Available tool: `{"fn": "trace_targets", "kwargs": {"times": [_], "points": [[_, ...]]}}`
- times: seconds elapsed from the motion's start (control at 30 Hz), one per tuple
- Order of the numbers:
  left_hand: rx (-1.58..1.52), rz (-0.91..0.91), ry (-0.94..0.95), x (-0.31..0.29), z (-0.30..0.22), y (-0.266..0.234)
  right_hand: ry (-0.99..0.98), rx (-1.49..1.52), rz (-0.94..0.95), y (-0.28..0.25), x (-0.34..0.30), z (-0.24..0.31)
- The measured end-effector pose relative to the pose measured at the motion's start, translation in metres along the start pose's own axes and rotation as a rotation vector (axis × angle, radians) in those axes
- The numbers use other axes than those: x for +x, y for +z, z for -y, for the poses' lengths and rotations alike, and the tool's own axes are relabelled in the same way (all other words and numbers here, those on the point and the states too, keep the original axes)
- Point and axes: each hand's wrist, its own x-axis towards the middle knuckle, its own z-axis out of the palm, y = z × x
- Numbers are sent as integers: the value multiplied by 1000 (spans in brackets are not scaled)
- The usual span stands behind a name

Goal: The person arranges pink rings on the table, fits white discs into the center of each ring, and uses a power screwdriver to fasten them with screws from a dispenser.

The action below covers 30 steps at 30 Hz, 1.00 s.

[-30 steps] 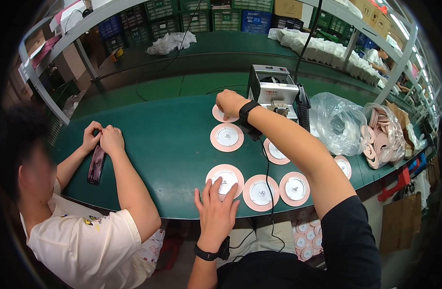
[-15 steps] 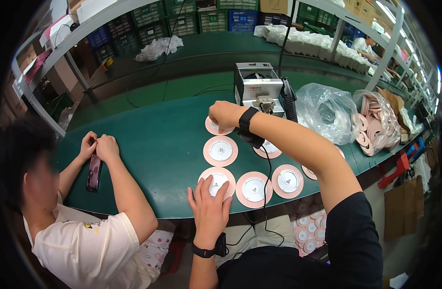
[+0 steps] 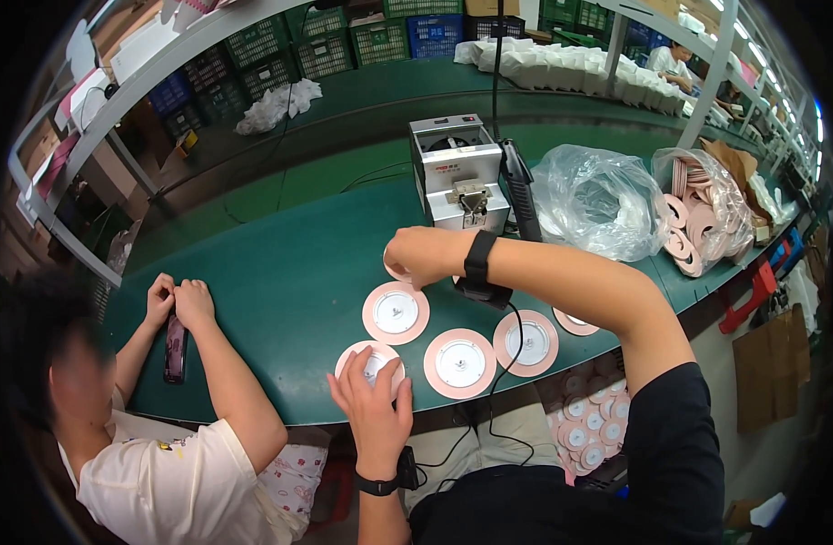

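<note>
My left hand [image 3: 376, 404] rests with spread fingers on a round disc [image 3: 342, 365], which has a pink rim and a white centre. My right hand [image 3: 427, 256] is curled over another such disc [image 3: 392, 266] farther back; its fingertips are mostly hidden beneath the hand, and only a strip of pink shows. Between the two lies a flat disc [image 3: 396, 313]. More discs sit to the right: one [image 3: 460, 363] near the table's front edge, one [image 3: 525, 343] crossed by a black cable, and one [image 3: 580, 324] partly under my right forearm.
A silver machine [image 3: 457, 173] with a black handle beside it stands behind my right hand. Clear plastic bags [image 3: 603, 200] and pink rings [image 3: 703, 213] lie at right. At left a person [image 3: 189, 454] holds a phone [image 3: 175, 350]. Several discs [image 3: 591, 422] are piled below the table.
The view has shifted, so the table items appear farther left. My right hand remains at the far disc, now covering more of it. My left hand stays on the near disc, fingers slightly more bent.
</note>
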Motion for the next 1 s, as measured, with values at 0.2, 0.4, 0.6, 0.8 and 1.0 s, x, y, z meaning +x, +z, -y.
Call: {"fn": "trace_targets", "kwargs": {"times": [0.2,0.4,0.6,0.8,1.0], "points": [[83,-17,-91,4,2,-1,-65,87,-64,12,-20,15],[112,11,-95,8,8,-1,-78,233,-66,-5,-56,25],[130,-125,-78,3,16,-7,310,264,-823,-64,-134,-37],[-22,97,159,3,-35,6,661,79,-705,-26,-171,-78],[-143,146,320,-5,-68,18,731,1079,-882,-19,-152,-57]]}}
